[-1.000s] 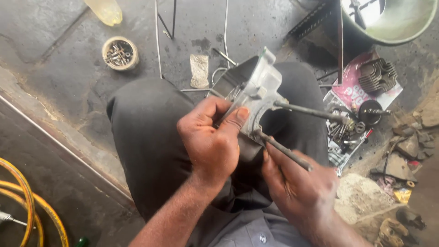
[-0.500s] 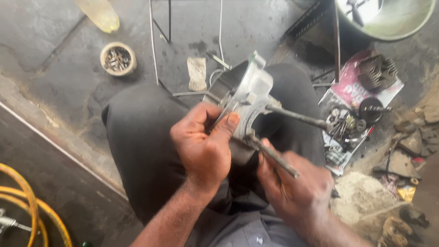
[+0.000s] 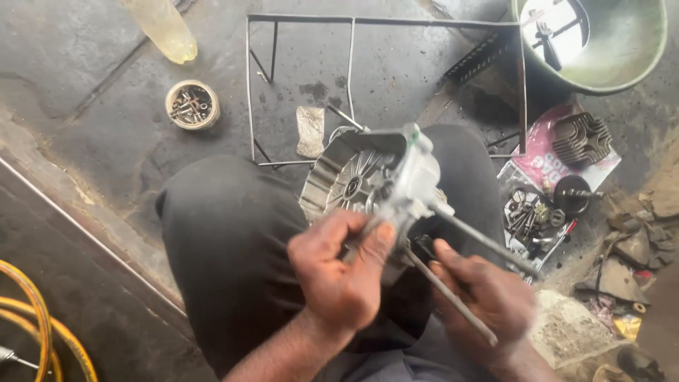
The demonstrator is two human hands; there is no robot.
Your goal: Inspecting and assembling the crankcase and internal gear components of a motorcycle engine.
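The left hand is curled closed, with the thumb pressed over the other fingers, and it pinches a thin metal tool or pin against the lower edge of a grey engine casing; the picture is blurred here, so I cannot tell exactly what the small piece is. The right hand sits just beside the left one, on its right, with fingers folded around the base of the casing where two long steel studs stick out; one stud passes over the knuckles, the other runs above it. The casing rests on the person's lap, just above both hands, tilted so that its ribbed round inside faces up and to the left. The dark trousers fill the space under and left of the grip. Beyond the right hand, on the floor, lie small nuts and washers on a pink printed sheet, and near them a finned cylinder. Farther up there is a green basin. Above the casing stands a thin wire frame on the stained concrete floor. Far to the upper left are a round tin of screws and a yellowish plastic bottle. Yellow hoses curve at the lower left.
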